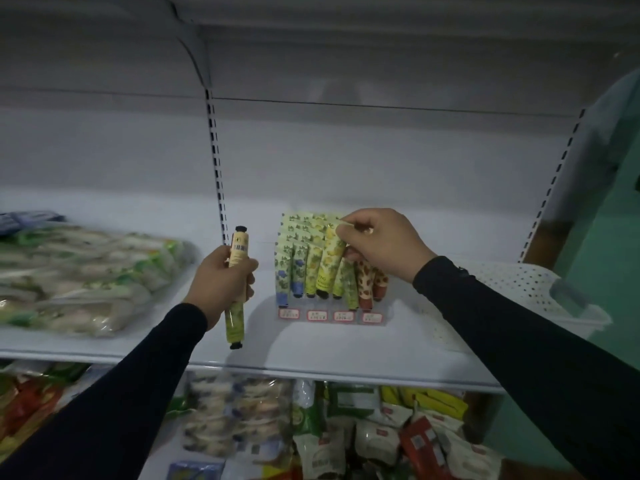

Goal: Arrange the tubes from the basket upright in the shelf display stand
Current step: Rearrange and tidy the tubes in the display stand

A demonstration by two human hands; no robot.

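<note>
Fingers [341, 233] of the right hand [379, 242] pinch a yellow-green floral tube [329, 263] standing among others in the clear display stand [332, 315]. Left hand [221, 280] grips two slim tubes [236, 271], white perforated basket [519, 292] off right of the fingers.

A shop aisle, dimly lit. White metal retail shelving fills the view, with slotted upright rails [216, 168] for adjustable shelves. On the middle shelf [311, 351] a small display stand [332, 315] holds rows of cosmetic tubes [311, 268] above red-bordered price labels [317, 315]. Bagged packaged goods [79, 275] lie to the left, and the shelf below is crowded with packets [381, 434].
</note>
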